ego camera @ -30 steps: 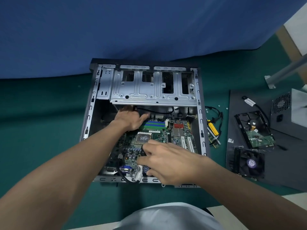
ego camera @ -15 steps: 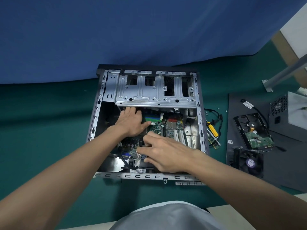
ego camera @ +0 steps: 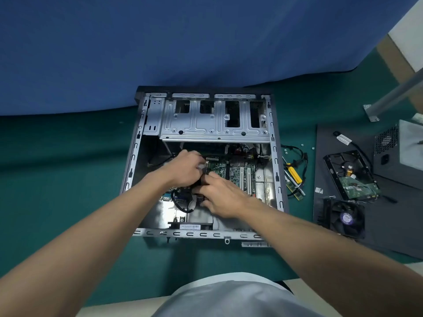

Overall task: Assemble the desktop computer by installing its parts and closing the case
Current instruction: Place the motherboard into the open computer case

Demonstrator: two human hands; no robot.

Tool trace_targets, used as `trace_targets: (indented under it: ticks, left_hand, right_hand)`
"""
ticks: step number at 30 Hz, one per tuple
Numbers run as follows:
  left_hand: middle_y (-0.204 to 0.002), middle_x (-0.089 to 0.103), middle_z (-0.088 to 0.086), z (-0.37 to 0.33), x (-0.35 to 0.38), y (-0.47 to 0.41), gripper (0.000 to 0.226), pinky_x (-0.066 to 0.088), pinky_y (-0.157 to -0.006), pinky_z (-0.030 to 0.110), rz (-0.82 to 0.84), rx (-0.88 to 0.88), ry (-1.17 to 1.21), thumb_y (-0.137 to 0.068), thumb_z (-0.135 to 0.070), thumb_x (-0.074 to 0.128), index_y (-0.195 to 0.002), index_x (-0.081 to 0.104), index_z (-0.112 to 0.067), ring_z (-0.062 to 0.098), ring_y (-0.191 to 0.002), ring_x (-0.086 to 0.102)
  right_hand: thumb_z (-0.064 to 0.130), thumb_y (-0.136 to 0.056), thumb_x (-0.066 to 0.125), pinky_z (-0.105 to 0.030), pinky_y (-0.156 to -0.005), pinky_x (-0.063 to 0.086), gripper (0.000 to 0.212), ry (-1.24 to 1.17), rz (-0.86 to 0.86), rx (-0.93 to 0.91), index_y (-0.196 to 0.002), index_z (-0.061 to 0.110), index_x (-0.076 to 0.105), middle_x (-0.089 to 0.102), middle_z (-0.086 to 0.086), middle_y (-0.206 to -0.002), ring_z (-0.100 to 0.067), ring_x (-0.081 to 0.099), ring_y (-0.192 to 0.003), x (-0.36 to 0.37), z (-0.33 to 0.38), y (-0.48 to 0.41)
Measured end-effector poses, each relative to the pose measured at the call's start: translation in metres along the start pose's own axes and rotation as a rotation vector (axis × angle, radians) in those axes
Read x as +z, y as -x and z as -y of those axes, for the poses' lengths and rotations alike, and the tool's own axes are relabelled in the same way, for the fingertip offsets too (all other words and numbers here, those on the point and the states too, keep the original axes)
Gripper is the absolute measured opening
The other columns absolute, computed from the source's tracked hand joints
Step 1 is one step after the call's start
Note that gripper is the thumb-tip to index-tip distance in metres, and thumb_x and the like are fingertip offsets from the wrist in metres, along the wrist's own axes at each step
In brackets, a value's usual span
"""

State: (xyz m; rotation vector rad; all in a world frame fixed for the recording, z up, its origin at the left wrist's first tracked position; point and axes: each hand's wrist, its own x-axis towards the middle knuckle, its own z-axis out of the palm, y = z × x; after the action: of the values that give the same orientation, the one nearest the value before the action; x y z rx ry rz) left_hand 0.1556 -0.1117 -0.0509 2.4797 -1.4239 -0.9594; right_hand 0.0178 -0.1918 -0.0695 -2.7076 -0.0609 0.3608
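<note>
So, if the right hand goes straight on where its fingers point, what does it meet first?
The right hand points forward and to the left over the motherboard. The left hand lies first in that line, very close; a dark part between them may come sooner, as depth is unclear.

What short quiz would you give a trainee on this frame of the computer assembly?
1. True or false: the hard drive is already mounted in the case.
2. Where is the yellow-handled screwdriver? A inside the case; B on the table, right of the case; C on the floor.
3. Fill in: the left hand and right hand both reach onto the ___ inside the case.
Key: 1 false; 2 B; 3 motherboard.
</note>
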Motion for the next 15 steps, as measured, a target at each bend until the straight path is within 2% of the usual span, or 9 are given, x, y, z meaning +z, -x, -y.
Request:
trace_targets:
  ticks: [2, 4, 7, 11, 15]
  left_hand:
    - [-0.145, 0.041, 0.009, 0.004, 0.005, 0.008, 0.046, 0.026, -0.108, 0.040, 0.072, 0.019, -0.028, -0.088, -0.006, 0.046, -0.134, 0.051, -0.007, 0.030, -0.124, 0.035]
    - [-0.151, 0.033, 0.004, 0.011, 0.011, 0.017, 0.057, 0.026, -0.107, 0.038, 0.140, 0.025, -0.094, -0.086, -0.011, 0.051, -0.143, 0.041, -0.012, 0.029, -0.123, 0.032]
    - [-0.152, 0.024, -0.002, 0.019, 0.021, 0.023, 0.070, 0.023, -0.108, 0.041, 0.164, 0.016, -0.206, -0.080, -0.015, 0.061, -0.145, 0.034, -0.018, 0.024, -0.126, 0.026]
    - [-0.138, 0.039, -0.004, 0.021, 0.037, 0.023, 0.060, 0.028, -0.100, 0.037, 0.083, 0.079, -0.321, -0.076, -0.024, 0.067, -0.132, 0.046, -0.019, 0.020, -0.117, 0.031]
    - [-0.129, 0.046, -0.002, 0.024, 0.049, 0.022, 0.056, 0.028, -0.089, 0.033, 0.037, 0.110, -0.382, -0.077, -0.021, 0.065, -0.130, 0.047, -0.021, 0.020, -0.114, 0.035]
  right_hand:
    - [0.020, -0.088, 0.062, -0.038, -0.097, 0.044, 0.037, -0.040, -0.040, 0.045, -0.124, 0.012, 0.060, 0.052, -0.005, -0.120, -0.020, 0.040, -0.110, 0.011, 0.005, -0.002]
    - [0.013, -0.085, 0.065, -0.038, -0.093, 0.047, 0.037, -0.102, -0.104, 0.084, -0.122, 0.008, 0.059, 0.055, -0.006, -0.119, -0.021, 0.041, -0.106, 0.018, 0.008, -0.002]
    - [0.018, -0.081, 0.074, -0.037, -0.094, 0.047, 0.048, -0.205, -0.157, 0.171, -0.121, 0.007, 0.051, 0.052, -0.005, -0.117, -0.019, 0.046, -0.105, 0.024, 0.011, -0.002]
    - [0.020, -0.077, 0.078, -0.037, -0.088, 0.052, 0.054, -0.261, -0.126, 0.278, -0.118, 0.013, 0.044, 0.045, -0.004, -0.117, -0.020, 0.054, -0.097, 0.029, 0.008, -0.004]
    - [0.023, -0.075, 0.080, -0.035, -0.080, 0.052, 0.041, -0.254, -0.076, 0.301, -0.097, 0.015, 0.046, 0.041, 0.002, -0.105, -0.017, 0.052, -0.089, 0.033, 0.003, -0.004]
